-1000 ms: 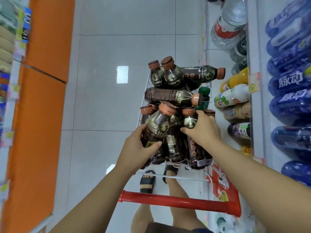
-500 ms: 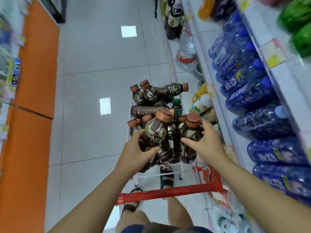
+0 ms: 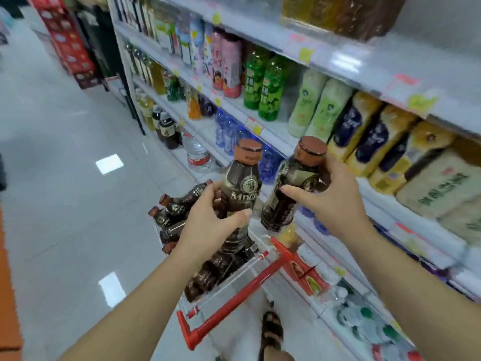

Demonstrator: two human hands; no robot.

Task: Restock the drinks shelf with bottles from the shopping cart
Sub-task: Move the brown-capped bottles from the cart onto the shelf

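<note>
Shopping cart [image 3: 234, 299]: red tubular handle, thin white wire basket, nearest the body.

Left hand [image 3: 208, 225]: fingers and thumb wrapped round the waist of the first bottle [image 3: 243, 182]. It is dark brown glossy plastic with a copper-brown screw cap and stands upright.

Right hand [image 3: 335, 201]: fingers curled round the shoulder of the second bottle [image 3: 285, 196], same kind, slightly tilted.

Both are held above the cart, apart from each other, before the drinks shelf [image 3: 346, 61].

Matching spare bottles [image 3: 174, 212] lie heaped in the basket.

Beyond: white shelf boards, green cylindrical bottles [image 3: 263, 84], glossy pale floor tiles [image 3: 65, 178].
</note>
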